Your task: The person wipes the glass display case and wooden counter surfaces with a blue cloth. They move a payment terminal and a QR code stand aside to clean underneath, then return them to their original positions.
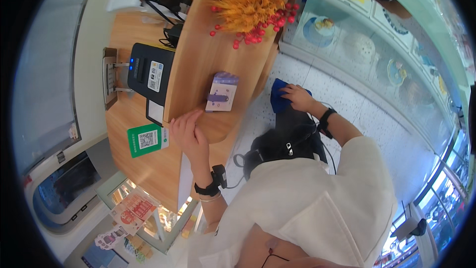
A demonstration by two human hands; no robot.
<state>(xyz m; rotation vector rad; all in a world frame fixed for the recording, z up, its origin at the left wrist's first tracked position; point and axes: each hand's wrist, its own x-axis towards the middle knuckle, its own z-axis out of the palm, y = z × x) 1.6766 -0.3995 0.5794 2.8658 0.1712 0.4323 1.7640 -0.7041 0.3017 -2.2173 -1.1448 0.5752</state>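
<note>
Two bare hands at work about a raised wooden ledge [193,77], which serves as the reference for all positions. The right hand [296,97], to the right of the ledge and above the speckled floor [297,67], grasps a blue cloth [279,100]; its fingers are curled over the fabric, and part of the cloth spreads out beyond them on the side toward the ledge. The left hand [186,130] lies at the ledge's near left corner, its fingers extended and relaxed, with nothing visible in its grasp; whether the palm bears on the wood cannot be told. On the ledge, just beyond the left fingertips, lies a small purple-and-white box [221,94]. At the ledge's far end stands a bunch of orange-yellow dried stalks [250,2], bordered by red berries [255,35]. To the left of the ledge, on the lower countertop [148,176], are a black device [151,69] with blue lights and, nearer the wearer, a green card [148,140] bearing a square code. To the right of the ledge, across the floor, is a glass display case [342,64] containing decorated cakes [318,31].
</note>
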